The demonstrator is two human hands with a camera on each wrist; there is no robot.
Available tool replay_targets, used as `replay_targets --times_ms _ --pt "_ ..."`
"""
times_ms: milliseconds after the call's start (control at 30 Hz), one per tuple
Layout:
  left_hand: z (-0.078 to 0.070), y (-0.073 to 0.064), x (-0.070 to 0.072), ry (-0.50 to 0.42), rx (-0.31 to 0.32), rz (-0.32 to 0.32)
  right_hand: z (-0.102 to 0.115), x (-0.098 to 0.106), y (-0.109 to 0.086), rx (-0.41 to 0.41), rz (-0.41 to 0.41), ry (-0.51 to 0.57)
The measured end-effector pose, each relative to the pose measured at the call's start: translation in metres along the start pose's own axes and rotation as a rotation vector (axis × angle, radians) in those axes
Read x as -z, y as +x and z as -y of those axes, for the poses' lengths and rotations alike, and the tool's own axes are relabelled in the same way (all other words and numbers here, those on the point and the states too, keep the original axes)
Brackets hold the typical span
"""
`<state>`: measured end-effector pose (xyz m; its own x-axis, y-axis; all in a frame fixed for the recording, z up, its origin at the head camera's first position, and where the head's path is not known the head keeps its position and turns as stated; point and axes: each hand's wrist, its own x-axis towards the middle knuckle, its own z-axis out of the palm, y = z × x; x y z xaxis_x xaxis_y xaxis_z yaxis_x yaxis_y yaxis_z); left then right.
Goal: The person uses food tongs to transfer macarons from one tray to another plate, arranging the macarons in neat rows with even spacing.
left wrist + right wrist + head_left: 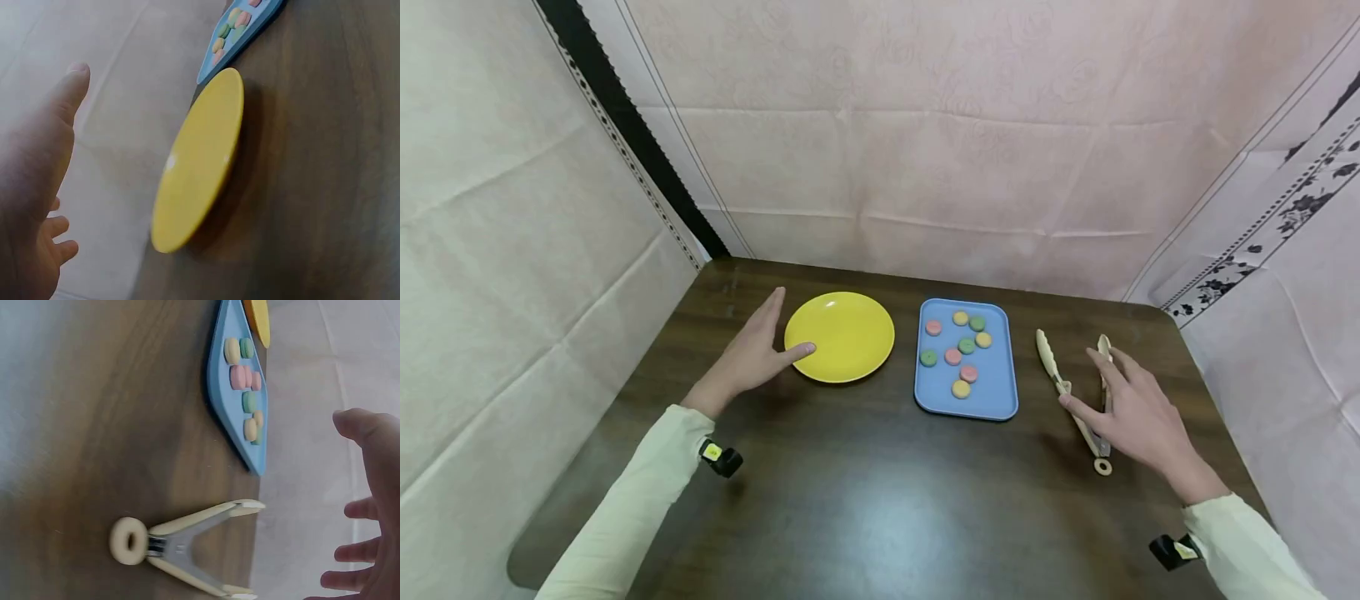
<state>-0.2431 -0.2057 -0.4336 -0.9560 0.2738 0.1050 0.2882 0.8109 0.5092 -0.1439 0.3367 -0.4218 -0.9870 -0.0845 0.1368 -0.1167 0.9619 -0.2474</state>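
Note:
My left hand [752, 354] hovers at the left rim of a round yellow plate [842, 337], fingers extended and thumb spread over its edge. In the left wrist view the plate [199, 159] lies apart from the hand. My right hand [1138, 412] reaches over cream-coloured tongs [1054, 367] with grey inner sides and a ring at the near end. The tongs [187, 525] lie with their arms spread in the right wrist view, the right fingers spread and holding nothing. Between the hands sits a blue tray [940, 396] bearing several pink, green and yellow macarons [952, 357].
Everything lies on a dark brown wooden table [850, 500] with rounded corners. Pale cloth [925, 167] hangs behind the table and along both sides. A black strip [632, 125] runs down the cloth at the left.

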Motion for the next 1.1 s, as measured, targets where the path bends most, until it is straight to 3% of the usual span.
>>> replay_targets --times_ms 200,367,600,867,1100 --pt "0.019 0.001 -0.018 -0.239 0.161 -0.01 -0.01 -0.015 -0.01 -0.07 -0.024 0.071" --pt "0.031 0.003 -0.038 -0.359 0.218 -0.013 -0.017 -0.023 -0.018 -0.157 -0.053 0.148" --pt "0.044 0.004 -0.055 -0.454 0.228 -0.016 -0.021 -0.032 -0.016 -0.3 -0.01 0.232" --pt "0.052 0.0 -0.062 -0.502 0.256 -0.012 -0.022 -0.045 -0.01 -0.344 0.06 0.258" --pt "0.054 0.005 -0.069 -0.472 0.178 -0.008 -0.026 -0.053 -0.013 -0.36 0.083 0.241"
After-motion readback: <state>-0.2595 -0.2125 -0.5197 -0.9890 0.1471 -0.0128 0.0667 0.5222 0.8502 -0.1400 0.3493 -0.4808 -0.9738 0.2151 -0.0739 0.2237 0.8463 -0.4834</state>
